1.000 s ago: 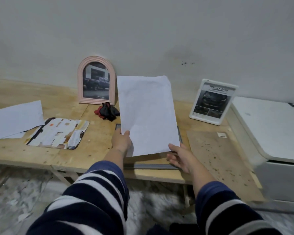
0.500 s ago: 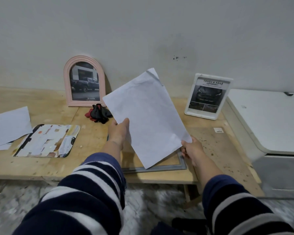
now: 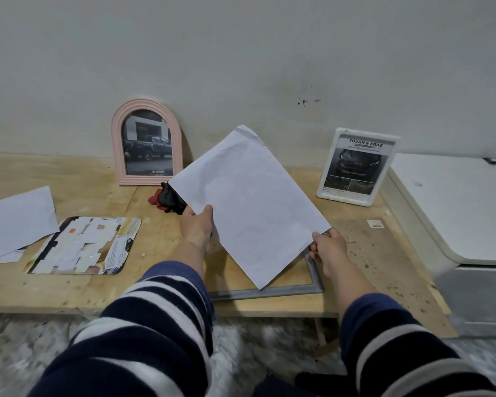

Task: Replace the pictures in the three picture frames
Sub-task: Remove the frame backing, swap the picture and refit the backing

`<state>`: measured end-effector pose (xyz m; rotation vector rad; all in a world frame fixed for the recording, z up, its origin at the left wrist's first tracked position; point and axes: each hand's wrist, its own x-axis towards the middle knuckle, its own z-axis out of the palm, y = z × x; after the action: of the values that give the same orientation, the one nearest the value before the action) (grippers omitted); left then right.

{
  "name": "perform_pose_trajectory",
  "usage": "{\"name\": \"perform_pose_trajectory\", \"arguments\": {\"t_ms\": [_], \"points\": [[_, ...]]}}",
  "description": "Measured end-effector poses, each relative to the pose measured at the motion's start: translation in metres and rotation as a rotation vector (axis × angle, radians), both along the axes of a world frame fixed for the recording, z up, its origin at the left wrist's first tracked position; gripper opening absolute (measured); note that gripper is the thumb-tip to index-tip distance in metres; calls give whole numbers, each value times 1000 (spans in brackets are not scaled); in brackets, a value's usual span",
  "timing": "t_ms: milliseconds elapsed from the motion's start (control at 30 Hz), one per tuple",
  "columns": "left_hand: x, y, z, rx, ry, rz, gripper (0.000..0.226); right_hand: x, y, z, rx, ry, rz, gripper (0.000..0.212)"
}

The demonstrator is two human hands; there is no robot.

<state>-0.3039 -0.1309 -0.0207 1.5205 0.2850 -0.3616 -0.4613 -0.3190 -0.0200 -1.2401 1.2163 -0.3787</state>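
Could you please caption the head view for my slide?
Both hands, left hand and right hand, hold white paper sheet above grey rectangular frame.

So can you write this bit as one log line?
left hand: grips white sheet | right hand: pinches sheet corner | sheet: tilted above grey frame

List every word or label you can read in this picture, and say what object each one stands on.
"TOYOTA": bottom of the truck photo in the pink arched picture frame.
"TOUGH & AGILE": top of the car leaflet in the white rectangular picture frame.
Smaller print on that leaflet, the small sticker and the patched placemat: unreadable.
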Motion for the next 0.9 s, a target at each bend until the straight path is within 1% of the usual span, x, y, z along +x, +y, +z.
{"name": "perform_pose_trajectory", "arguments": {"t_ms": [133, 233, 300, 367, 433, 533, 600, 633, 700, 733, 800, 833, 900], "points": [[2, 2, -6, -29, 28, 3, 21, 1, 4, 0, 5, -29, -37, 19], [2, 2, -10, -104, 64, 17, 16, 4, 10, -3, 91, -73, -76, 19], [2, 1, -11, -143, 90, 20, 19, 6, 18, -2, 142, -109, -70, 20], [3, -1, -8, -128, 89, 8, 23, 8, 22, -1, 121, -127, -61, 22], [8, 0, -2, -55, 42, -11, 29, 7, 20, 3, 83, -125, -63, 21], [19, 4, 11, 93, -97, -103, 39, 1, 11, 9, 20, -111, -2, 23], [24, 2, 21, 210, -169, -225, 41, -1, 9, 13, -7, -64, 157, 22], [25, -1, 26, 266, -196, -296, 41, -1, 9, 14, 25, -55, 243, 24], [22, -11, 37, 373, -261, -426, 31, 5, 11, 13, 112, -57, 332, 22], [19, -17, 42, 424, -296, -478, 27, 9, 12, 12, 133, -63, 328, 19], [15, -27, 48, 480, -365, -565, 28, 17, 15, 11, 178, -128, 227, 18], [15, -31, 48, 493, -395, -606, 28, 19, 15, 12, 231, -197, 156, 19], [17, -36, 42, 520, -443, -677, 22, 19, 13, 14, 339, -361, 68, 32]]}}
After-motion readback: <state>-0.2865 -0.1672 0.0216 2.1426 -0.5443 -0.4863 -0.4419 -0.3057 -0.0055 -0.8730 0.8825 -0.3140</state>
